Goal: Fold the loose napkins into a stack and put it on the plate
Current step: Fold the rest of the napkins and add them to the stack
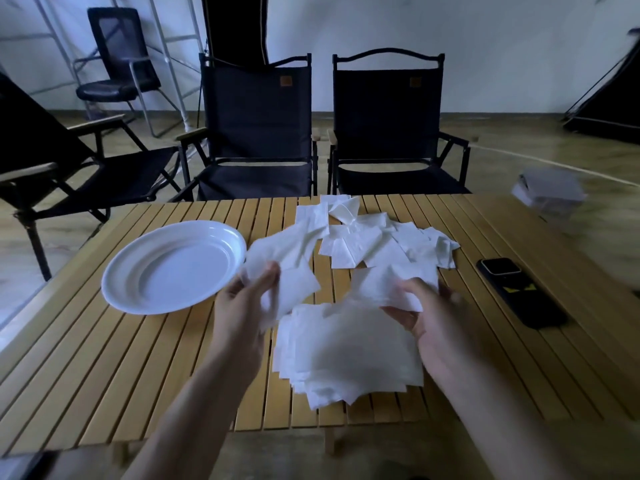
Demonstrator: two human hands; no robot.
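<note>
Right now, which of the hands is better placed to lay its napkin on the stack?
Probably the right hand: the napkin it pinches sits just over the stack at its far edge, while the left hand holds its napkin off toward the plate.

Wall (pixel 485 46): white, plain, seen behind all the furniture.
Floor (pixel 519 157): wood-look planks, crossed by a pale line at right.
Table (pixel 138 358): light wooden slats, set in the foreground.
Folding chairs (pixel 258 133) (pixel 388 133): two, black fabric, wooden armrests, placed side by side just behind the table.
Recliner (pixel 69 174): black, placed at left.
Office chair (pixel 121 64): black mesh back, set by the wall.
Light: dim, cool.
</note>
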